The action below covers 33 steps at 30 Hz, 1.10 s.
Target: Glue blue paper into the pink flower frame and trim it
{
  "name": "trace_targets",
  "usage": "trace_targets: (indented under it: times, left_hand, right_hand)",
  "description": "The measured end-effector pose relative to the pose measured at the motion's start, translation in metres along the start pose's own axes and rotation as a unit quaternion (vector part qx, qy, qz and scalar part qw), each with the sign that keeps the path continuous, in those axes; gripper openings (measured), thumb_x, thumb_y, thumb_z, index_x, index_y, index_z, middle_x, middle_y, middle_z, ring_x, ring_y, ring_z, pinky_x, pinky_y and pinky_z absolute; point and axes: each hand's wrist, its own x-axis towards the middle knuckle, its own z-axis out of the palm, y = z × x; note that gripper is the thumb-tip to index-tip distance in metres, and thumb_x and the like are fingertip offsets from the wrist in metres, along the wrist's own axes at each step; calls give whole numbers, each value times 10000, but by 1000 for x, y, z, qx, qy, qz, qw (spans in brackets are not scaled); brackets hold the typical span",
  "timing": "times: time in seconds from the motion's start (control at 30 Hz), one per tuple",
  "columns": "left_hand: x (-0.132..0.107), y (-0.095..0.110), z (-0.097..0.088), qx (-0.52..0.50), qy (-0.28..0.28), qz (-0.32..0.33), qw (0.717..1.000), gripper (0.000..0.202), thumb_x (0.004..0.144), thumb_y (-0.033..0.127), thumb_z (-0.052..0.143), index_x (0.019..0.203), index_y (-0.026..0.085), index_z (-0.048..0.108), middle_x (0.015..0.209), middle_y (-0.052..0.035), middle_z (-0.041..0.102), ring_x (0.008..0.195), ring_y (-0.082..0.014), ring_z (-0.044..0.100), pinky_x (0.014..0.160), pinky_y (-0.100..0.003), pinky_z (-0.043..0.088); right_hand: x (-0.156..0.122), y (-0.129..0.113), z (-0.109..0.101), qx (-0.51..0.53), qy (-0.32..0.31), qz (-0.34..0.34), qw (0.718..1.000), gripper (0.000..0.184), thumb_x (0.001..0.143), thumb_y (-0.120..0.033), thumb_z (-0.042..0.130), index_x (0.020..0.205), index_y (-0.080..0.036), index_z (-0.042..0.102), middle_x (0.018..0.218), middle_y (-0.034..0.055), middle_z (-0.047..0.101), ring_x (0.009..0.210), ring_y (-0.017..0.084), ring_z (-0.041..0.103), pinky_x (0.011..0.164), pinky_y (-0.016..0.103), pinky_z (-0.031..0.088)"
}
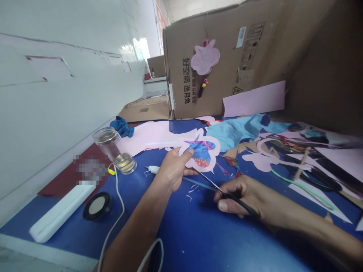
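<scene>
Hands apart: left hand (pixel 171 170) gripping pink cutout (pixel 214 148), right hand (pixel 241 196) around scissors (pixel 236 200).

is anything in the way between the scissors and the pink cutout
Nothing visible blocks them. The scissors in the right hand reach the lower edge of the pink cutout held by the left hand. A thin blue strip lies beneath the blades without blocking them.

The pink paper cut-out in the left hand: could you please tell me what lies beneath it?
Dark blue tabletop shows beneath the pink paper cut-out, with a thin blue strip running towards the black-handled scissors. Whatever lies directly under the left hand is covered.
</scene>
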Motion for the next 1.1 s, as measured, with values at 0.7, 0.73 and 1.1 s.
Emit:
trace_targets:
  times: [0.7, 0.73, 1.1]
  left_hand:
    - [1, 0, -1, -12, 18, 6, 1000, 145, 981, 227, 633, 1018, 119, 722, 911, -158, 805, 717, -229, 766, 603, -313, 613]
    - [1, -1, -1, -13, 19, 6, 1000, 145, 979, 232, 637, 1021, 122, 722, 910, -157, 805, 721, -229, 766, 611, -316, 615]
    - [1, -1, -1, -16, 11, 8, 1000, 137, 968, 241, 652, 1008, 134, 727, 923, -155, 807, 775, -243, 773, 658, -334, 620]
  right_hand:
    - [0, 0, 1, -15, -26, 12, 999, 533, 819, -687, 773, 883, -158, 750, 624, -44, 473, 582, 107, 360, 531, 255, 251]
    - [0, 1, 1, -14, -22, 13, 1000, 532, 808, -685, 785, 898, -162, 750, 637, -46, 461, 591, 107, 347, 533, 252, 249]
    - [-1, 1, 0, 10, -7, 5, 1000, 512, 768, -659, 838, 880, -168, 748, 649, -47, 411, 612, 111, 306, 522, 236, 241]
